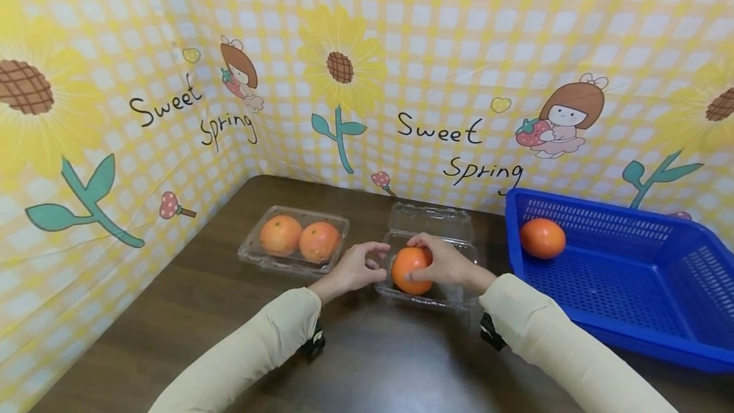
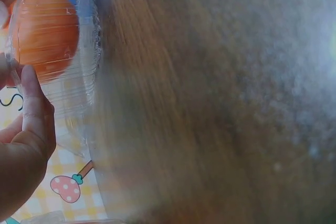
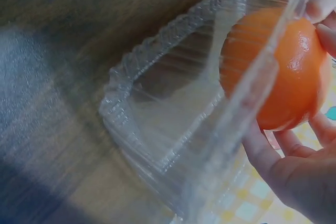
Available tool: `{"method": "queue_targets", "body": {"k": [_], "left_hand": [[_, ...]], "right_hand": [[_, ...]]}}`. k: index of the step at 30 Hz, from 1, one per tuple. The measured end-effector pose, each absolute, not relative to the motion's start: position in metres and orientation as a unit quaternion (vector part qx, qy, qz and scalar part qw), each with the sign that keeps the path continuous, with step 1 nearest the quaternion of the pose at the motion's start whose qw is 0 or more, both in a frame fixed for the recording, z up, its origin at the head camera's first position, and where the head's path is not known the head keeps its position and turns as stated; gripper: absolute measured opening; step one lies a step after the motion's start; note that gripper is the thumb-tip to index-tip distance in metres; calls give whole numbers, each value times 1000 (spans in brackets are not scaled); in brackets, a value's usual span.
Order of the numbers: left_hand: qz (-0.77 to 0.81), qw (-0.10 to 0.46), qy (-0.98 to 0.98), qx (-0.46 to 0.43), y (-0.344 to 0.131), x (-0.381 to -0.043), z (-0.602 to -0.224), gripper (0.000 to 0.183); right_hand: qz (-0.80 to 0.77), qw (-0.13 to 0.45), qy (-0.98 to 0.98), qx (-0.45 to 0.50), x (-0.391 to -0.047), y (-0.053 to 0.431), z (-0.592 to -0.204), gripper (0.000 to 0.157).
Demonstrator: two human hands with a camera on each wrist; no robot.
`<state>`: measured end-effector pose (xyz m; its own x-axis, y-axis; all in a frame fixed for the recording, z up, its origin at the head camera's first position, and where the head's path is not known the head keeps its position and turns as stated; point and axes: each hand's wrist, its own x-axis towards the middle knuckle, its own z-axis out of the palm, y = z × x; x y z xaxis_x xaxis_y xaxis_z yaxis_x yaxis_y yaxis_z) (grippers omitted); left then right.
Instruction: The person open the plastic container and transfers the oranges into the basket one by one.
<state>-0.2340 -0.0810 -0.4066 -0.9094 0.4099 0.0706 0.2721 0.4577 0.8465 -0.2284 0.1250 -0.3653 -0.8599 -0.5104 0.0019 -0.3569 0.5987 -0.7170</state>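
Note:
In the head view, my right hand (image 1: 447,264) grips an orange (image 1: 411,271) with fingers and thumb spread round it. The orange sits in the left part of an open clear plastic clamshell box (image 1: 453,298), whose lid (image 1: 430,218) is folded back. At the box's left wall is my left hand (image 1: 358,268), pinching the rim between thumb and fingers. The left wrist view shows those left fingers (image 2: 34,103) at the wall. Through the clear plastic in the right wrist view, the orange (image 3: 286,72) appears with my right fingers (image 3: 262,153) beneath it.
A closed clear box (image 1: 252,253) with two oranges (image 1: 280,235) stands to the left. On the right is a blue plastic basket (image 1: 619,330) holding one orange (image 1: 542,238). A patterned cloth (image 1: 367,145) hangs behind the dark wooden table (image 1: 390,362).

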Motion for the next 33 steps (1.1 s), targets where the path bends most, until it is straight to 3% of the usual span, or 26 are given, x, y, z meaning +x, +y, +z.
{"method": "queue_targets", "body": {"k": [12, 33], "left_hand": [[483, 59, 851, 198, -82, -233, -409, 46], [469, 51, 855, 215, -80, -233, -404, 47]], "right_hand": [[-372, 100, 888, -253, -227, 134, -346, 51], [-365, 43, 892, -262, -214, 158, -290, 54]]}}
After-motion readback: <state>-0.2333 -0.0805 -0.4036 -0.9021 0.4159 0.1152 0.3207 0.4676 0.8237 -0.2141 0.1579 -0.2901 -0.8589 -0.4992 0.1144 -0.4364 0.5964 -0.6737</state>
